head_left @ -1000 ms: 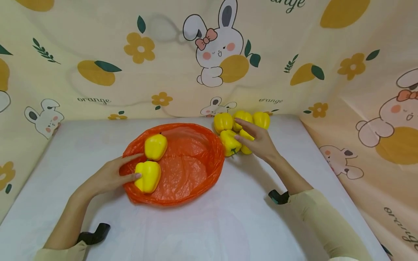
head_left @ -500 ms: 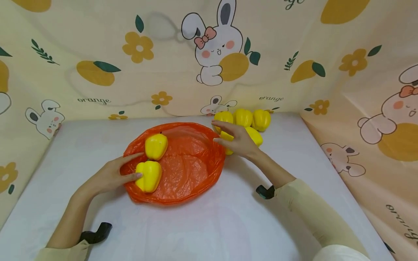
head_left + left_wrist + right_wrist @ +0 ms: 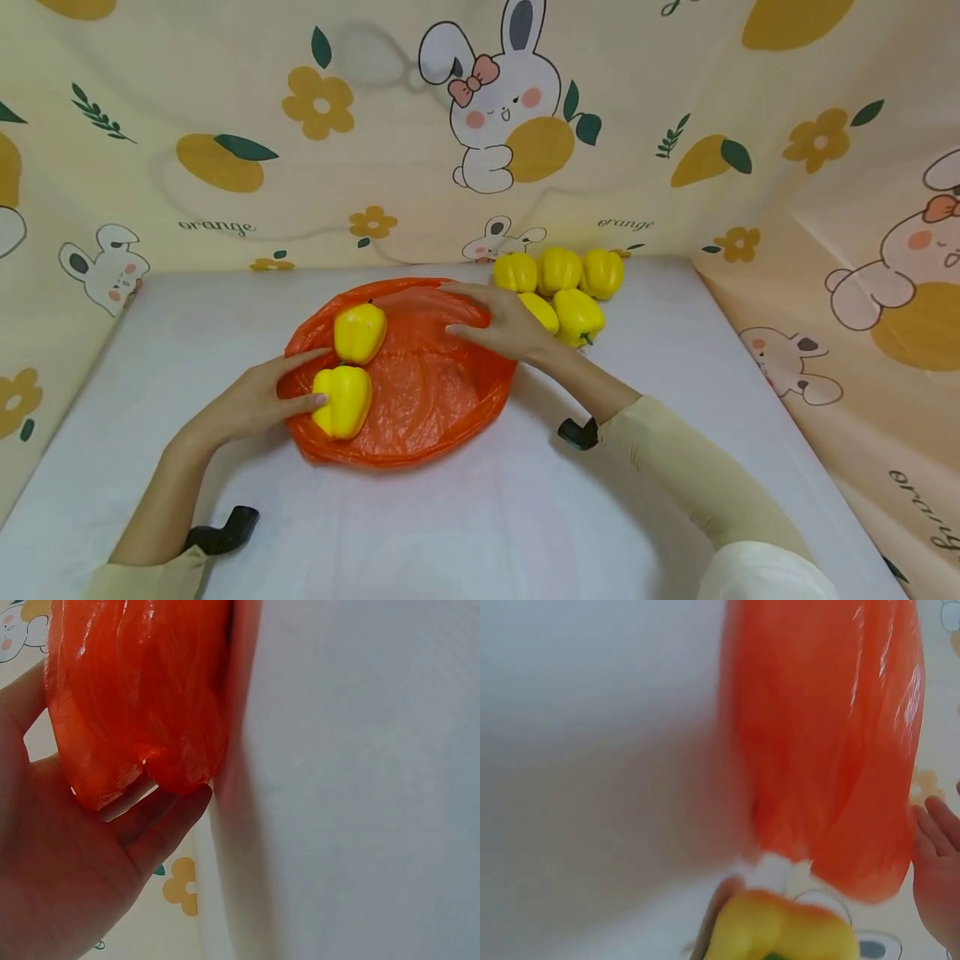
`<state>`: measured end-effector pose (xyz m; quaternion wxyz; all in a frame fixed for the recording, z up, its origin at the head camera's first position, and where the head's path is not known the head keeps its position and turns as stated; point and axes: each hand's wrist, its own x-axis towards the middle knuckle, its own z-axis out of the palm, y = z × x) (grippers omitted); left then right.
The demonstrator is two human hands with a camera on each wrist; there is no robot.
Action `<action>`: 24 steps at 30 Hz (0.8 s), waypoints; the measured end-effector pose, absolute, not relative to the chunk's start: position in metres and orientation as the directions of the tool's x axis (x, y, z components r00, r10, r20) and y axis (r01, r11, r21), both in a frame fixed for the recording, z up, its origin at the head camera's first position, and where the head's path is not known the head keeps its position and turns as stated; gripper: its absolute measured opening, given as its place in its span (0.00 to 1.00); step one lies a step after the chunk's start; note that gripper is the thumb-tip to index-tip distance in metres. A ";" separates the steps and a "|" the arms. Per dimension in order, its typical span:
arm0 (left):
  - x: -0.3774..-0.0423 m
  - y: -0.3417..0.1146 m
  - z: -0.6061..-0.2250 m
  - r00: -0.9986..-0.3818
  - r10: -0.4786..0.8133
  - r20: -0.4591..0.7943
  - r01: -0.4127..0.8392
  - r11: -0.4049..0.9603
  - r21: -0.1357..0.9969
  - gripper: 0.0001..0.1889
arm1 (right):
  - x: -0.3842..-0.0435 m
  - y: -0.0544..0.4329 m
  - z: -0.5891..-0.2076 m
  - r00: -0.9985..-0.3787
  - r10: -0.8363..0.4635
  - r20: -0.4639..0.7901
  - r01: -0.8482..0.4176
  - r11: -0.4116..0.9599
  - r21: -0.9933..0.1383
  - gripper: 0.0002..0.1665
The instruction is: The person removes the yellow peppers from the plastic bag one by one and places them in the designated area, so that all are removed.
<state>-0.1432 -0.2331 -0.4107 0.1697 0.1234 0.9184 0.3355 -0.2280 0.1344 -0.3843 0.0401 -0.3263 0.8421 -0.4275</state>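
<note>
An orange-red plastic bag [image 3: 423, 400] lies open-mouthed on the table, its rim rolled into an oval. Inside its left part are two yellow bell peppers, a far one [image 3: 360, 333] and a near one [image 3: 347, 402]. My left hand [image 3: 258, 400] rests against the bag's left side, thumb tip on the near pepper and index finger at the rim. In the left wrist view its other fingers lie straight along the bag's outside. My right hand [image 3: 506, 323] spreads over the bag's right rim, thumb and fingers apart. Nothing shows between them; whether they touch the plastic is unclear.
Several more yellow bell peppers [image 3: 579, 317] sit bunched behind my right hand at the table's back right; one is partly covered by it. The white table [image 3: 465, 533] meets a patterned cloth [image 3: 420, 167] at the back and right.
My right hand has moved left from the bunched peppers to the bag's right rim, uncovering peppers behind it. My left hand and the two peppers in the bag have stayed put.
</note>
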 end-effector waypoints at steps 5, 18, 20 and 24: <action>-0.143 -0.234 -0.409 -0.911 0.336 -0.238 0.102 0.745 0.659 0.44 | -0.231 0.115 -0.386 -0.786 -0.597 0.162 -0.490 0.440 -0.753 0.35; -0.145 -0.234 -0.408 -0.909 0.350 -0.225 0.122 0.742 0.660 0.43 | -0.235 0.063 -0.399 -0.749 -0.655 0.100 -0.521 0.489 -0.699 0.38; -0.145 -0.234 -0.407 -0.908 0.352 -0.225 0.124 0.741 0.660 0.43 | -0.234 0.057 -0.402 -0.768 -0.636 0.071 -0.501 0.528 -0.686 0.40; -0.146 -0.234 -0.408 -0.906 0.359 -0.225 0.129 0.740 0.660 0.43 | -0.231 0.045 -0.405 -0.803 -0.596 -0.005 -0.441 0.601 -0.667 0.45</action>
